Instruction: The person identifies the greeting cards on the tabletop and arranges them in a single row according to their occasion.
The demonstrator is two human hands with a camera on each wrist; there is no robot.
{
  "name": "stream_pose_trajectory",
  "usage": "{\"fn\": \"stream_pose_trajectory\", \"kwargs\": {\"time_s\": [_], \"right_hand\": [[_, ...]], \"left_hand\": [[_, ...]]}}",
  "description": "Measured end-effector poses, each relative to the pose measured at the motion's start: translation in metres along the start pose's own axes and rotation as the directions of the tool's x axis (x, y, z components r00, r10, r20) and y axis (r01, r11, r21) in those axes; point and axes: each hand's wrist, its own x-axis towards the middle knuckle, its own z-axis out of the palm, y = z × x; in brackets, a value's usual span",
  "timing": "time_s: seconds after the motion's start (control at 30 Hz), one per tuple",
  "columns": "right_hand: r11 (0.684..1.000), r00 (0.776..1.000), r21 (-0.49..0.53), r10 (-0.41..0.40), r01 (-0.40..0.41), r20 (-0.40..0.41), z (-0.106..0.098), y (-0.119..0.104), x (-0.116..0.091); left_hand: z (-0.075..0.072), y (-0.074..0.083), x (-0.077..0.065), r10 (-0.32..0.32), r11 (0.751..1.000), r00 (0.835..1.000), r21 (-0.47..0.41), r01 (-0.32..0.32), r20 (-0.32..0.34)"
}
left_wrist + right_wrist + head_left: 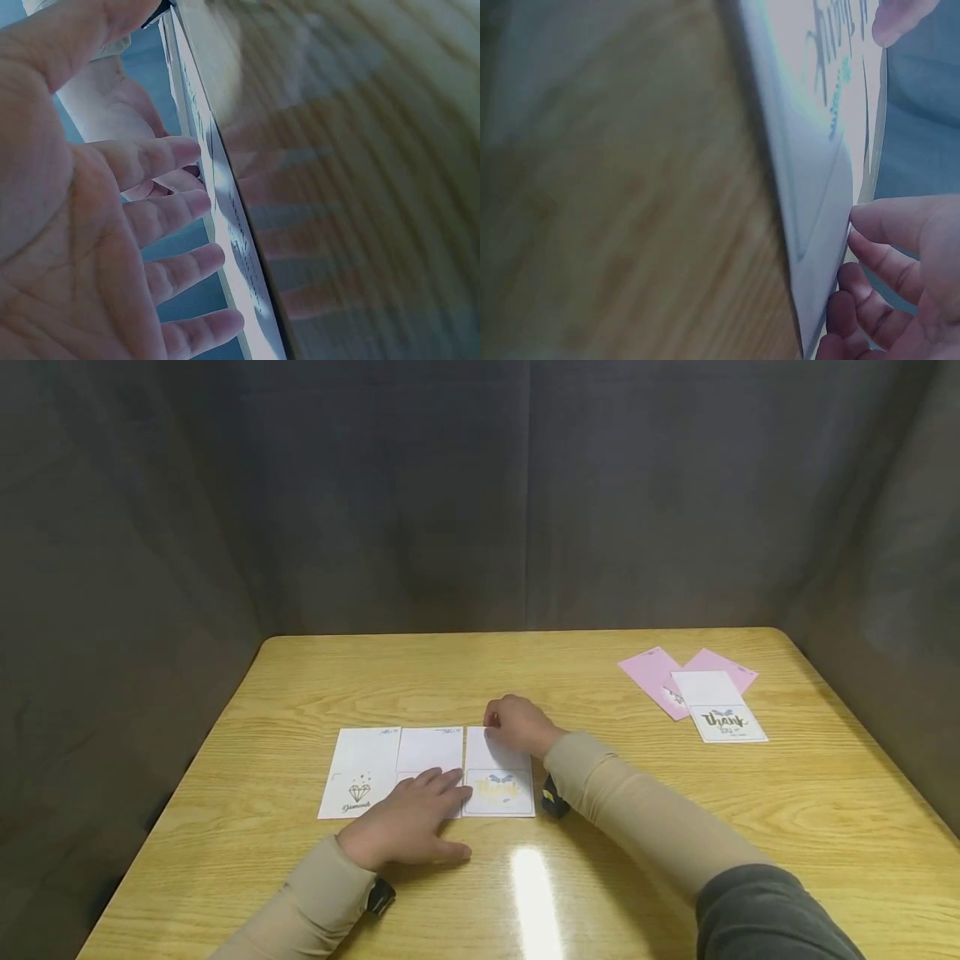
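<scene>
Three white cards lie side by side on the table. The left one is a diamond card [360,760]; the middle card [431,745] is partly hidden under my left hand [412,818]. That hand's fingers are spread and nearly straight, with fingertips [210,259] at the cards' surface. At the right end of the row is a thank-you card [498,793] with gold lettering. My right hand [521,727] pinches its far edge, thumb and curled fingers meeting there in the right wrist view, where the same card [817,172] shows close up.
At the back right of the wooden table [360,681], two pink cards [647,675] overlap, with another white thank-you card [720,706] lying on them. Dark grey curtains [390,502] surround the table's back and sides.
</scene>
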Motion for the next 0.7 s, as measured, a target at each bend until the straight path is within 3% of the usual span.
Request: {"fn": "stream_pose_trajectory", "kwargs": {"time_s": [0.33, 0.7], "right_hand": [[1.0, 1.0, 0.023, 0.019, -0.019, 0.007, -0.002, 0.005, -0.001], [0.998, 1.0, 0.056, 0.008, -0.009, 0.017, -0.036, 0.049, -0.019]], "left_hand": [[0.003, -0.002, 0.001, -0.009, 1.0, 1.0, 0.002, 0.009, 0.002], [0.003, -0.005, -0.001, -0.044, 0.999, 0.999, -0.021, 0.044, 0.02]]}}
